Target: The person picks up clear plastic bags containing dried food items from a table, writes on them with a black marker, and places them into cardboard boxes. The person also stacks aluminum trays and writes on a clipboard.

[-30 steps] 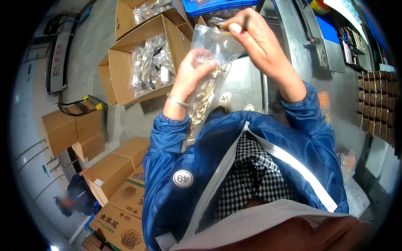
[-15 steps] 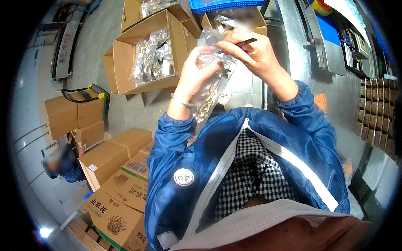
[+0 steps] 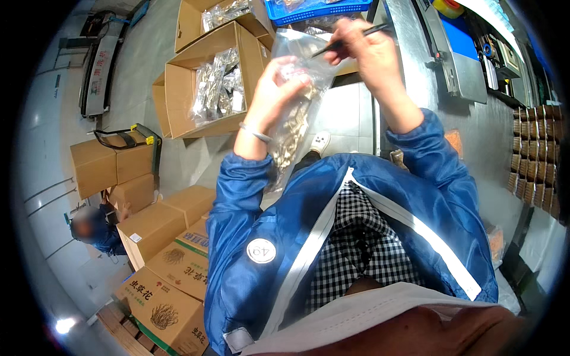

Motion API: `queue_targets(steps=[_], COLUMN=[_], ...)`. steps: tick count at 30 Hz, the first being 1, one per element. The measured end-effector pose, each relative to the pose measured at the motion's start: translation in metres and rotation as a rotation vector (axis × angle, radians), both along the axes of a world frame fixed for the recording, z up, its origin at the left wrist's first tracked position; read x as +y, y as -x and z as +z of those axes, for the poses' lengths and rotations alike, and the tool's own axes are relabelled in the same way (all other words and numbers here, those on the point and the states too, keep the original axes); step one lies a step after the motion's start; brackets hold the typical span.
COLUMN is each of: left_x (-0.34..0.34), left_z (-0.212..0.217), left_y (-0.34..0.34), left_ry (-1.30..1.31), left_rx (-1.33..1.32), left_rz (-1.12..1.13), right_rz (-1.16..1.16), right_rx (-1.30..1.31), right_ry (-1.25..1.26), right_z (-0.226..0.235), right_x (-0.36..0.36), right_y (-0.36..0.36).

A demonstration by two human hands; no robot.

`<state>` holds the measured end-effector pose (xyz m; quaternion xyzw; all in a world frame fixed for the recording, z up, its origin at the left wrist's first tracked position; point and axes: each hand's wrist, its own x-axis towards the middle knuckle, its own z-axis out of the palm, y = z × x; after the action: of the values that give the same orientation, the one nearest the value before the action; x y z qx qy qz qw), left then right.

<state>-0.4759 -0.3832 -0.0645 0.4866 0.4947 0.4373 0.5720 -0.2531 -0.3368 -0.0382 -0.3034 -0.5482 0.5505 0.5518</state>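
My left hand (image 3: 274, 89) grips a clear plastic bag (image 3: 295, 101) filled with pale dried pieces, held up in front of my chest. The bag hangs down along my left wrist, which wears a thin bracelet. My right hand (image 3: 361, 46) pinches the bag's top right corner and also holds a thin dark stick (image 3: 350, 37) that points to the right. Both forearms come out of blue jacket sleeves.
An open cardboard box (image 3: 208, 89) with several filled clear bags stands on the floor at left, another behind it. Closed cartons (image 3: 151, 228) are stacked lower left, beside a crouching person (image 3: 95, 231). A blue crate (image 3: 314, 9) and a steel bench (image 3: 451, 53) lie ahead.
The view has shifted, so the hands and bag sit a little higher in the frame. My right hand now shows a thin dark stick at the bag's top edge.
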Motion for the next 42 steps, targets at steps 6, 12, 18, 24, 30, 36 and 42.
queue_targets(steps=[6,12,18,24,30,36,42], left_x=[0.068,0.068,0.053,0.045,0.041,0.029,0.022], left_z=[0.031,0.009,-0.019,-0.020,-0.033,-0.040,-0.032], left_y=[0.096,0.170,0.182,0.184,0.180,0.205,0.181], left_ry=[-0.171,-0.131,-0.146,-0.140,-0.156,-0.131,-0.342], left_rx=[-0.298,-0.390,-0.430,-0.412,-0.461,-0.598,-0.203], left_rz=[0.621,0.847,0.878,0.912,0.928,0.944,0.684], right_rz=[0.049,-0.045,0.003,-0.017,0.014,0.137,0.175], right_rx=[0.148,-0.364,-0.440,-0.512,-0.695,-0.117,-0.219], right_ry=[0.150,-0.115,-0.283,-0.465,-0.591,0.528,-0.048], right_z=[0.030,0.007,-0.002,-0.024,-0.070,-0.079,-0.013], right_x=[-0.008,-0.045,-0.049,-0.050,-0.049,-0.022,0.029], right_y=[-0.018,-0.003,0.010,0.027,0.055,0.038,0.051])
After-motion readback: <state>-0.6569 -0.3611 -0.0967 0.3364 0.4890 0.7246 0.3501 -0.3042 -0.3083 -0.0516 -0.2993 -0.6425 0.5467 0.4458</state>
